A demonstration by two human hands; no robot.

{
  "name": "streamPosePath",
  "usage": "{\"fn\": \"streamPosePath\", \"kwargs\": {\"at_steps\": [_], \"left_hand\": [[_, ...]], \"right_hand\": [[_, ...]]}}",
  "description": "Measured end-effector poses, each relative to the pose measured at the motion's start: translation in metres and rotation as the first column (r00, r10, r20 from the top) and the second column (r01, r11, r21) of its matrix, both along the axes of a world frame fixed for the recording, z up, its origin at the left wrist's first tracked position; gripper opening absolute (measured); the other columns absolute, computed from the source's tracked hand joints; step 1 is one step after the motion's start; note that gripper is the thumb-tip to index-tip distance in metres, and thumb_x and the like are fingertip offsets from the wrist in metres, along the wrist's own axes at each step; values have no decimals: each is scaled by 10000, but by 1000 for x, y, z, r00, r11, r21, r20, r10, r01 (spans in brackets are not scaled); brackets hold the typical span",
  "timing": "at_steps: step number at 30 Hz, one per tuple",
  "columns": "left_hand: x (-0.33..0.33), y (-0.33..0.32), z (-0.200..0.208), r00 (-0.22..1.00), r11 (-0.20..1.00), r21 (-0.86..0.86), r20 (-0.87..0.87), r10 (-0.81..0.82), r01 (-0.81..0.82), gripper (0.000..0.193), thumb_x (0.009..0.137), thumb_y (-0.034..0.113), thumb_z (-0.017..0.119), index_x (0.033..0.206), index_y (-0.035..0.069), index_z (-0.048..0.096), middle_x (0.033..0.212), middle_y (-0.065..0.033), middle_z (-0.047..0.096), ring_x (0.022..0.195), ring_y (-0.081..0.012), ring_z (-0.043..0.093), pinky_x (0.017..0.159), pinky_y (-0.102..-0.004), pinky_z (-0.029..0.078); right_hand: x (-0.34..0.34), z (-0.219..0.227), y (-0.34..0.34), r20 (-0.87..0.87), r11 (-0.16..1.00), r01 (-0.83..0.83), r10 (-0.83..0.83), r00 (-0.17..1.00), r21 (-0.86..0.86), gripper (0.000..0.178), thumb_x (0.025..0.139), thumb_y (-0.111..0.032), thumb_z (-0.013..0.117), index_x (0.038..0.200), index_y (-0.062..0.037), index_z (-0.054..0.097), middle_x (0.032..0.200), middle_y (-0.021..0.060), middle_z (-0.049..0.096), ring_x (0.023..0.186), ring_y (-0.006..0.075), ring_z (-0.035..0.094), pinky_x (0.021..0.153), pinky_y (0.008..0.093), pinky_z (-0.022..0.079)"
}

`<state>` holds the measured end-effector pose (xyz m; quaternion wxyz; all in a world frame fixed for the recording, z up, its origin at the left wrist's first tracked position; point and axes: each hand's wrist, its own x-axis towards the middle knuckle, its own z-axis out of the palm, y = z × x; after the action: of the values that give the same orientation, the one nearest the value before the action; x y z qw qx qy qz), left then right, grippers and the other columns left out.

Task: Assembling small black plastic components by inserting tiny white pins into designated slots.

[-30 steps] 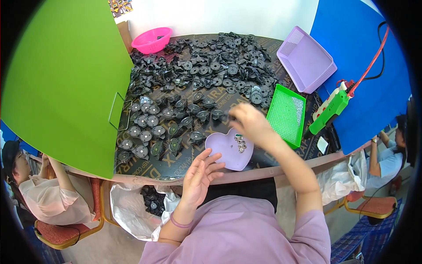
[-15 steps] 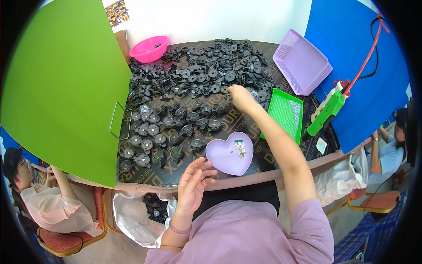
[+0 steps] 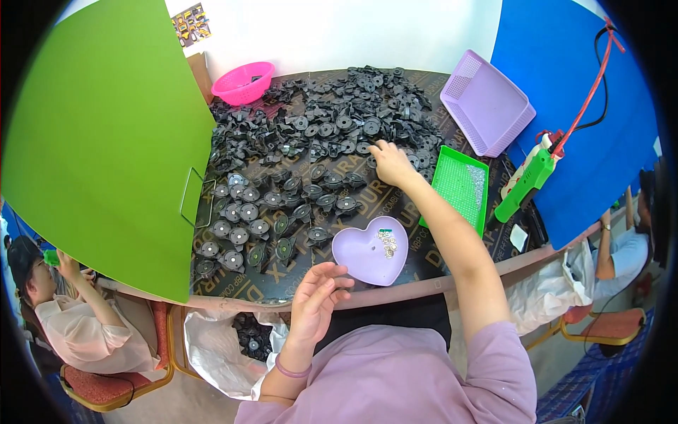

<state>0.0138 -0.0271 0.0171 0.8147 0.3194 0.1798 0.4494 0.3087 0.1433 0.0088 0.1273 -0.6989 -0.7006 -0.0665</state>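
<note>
At the near right edge of a heap of black plastic parts [image 3: 332,120], my right hand [image 3: 393,164] reaches down with bent fingers. Its fingertips close on one black part [image 3: 371,162], which the hand partly hides. My left hand [image 3: 316,300] is raised just in front of the table edge, palm turned inward, fingers apart and slightly curled around nothing. Beside it stands a lilac heart-shaped bowl [image 3: 353,258] holding small metal pieces [image 3: 388,242]. Several black parts with round metal centres [image 3: 248,212] lie in loose rows left of the bowl.
A green tray [image 3: 443,194] with small shiny pieces lies right of my forearm, near a lilac basket [image 3: 487,113]. A green electric screwdriver [image 3: 526,185] hangs on a red cord. A pink basket [image 3: 244,83] stands far left. Green [image 3: 106,141] and blue [image 3: 565,85] panels flank the table.
The view has shifted slightly. My right hand stays at the heap's edge, its fingers shifted a little. My left hand has moved slightly right. At far left, a person's hand now lifts a green tool.
</note>
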Motion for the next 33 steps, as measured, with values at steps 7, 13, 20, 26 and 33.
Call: {"fn": "streamPosePath", "kwargs": {"at_steps": [7,13,20,26,33], "left_hand": [[3,-1,1,1000,1000,-8,3,-26,26,238,858,67,506,1095,67,489,1071,-107,550,919,-221,572,731,-307,474],[0,1,-1,1000,1000,-2,1,14,-14,215,851,72,518,1065,86,500,1033,-95,559,886,-222,577,712,-313,471],[5,1,-3,1000,1000,0,-1,0,0,193,852,66,515,1043,93,502,1019,-90,560,874,-215,578,706,-310,470],[6,1,-2,1000,1000,4,-8,12,-12,164,856,62,508,1016,99,503,1002,-81,562,858,-203,578,703,-304,468],[11,-1,0,1000,1000,6,-16,-22,22,160,854,62,510,1009,102,505,1010,-82,563,857,-202,578,693,-301,467]], "right_hand": [[7,-13,12,134,993,-118,121,984,-25,364,761,-104,527,1116,-30,488,1081,166,529,1003,318,517,824,410,435],[-19,-8,-15,208,975,-221,221,953,-25,144,787,-65,465,923,-20,462,803,167,571,774,322,584,666,404,480],[24,19,-26,-314,960,-3,96,945,281,114,724,-24,451,739,12,558,755,188,580,740,339,576,669,393,461],[40,58,-48,-118,978,186,-196,973,-91,254,741,-282,551,787,-39,613,826,187,630,796,346,610,721,422,488],[24,44,-61,128,917,183,-146,981,-354,408,670,-348,682,900,-15,629,933,176,629,854,309,617,730,393,502]]}}
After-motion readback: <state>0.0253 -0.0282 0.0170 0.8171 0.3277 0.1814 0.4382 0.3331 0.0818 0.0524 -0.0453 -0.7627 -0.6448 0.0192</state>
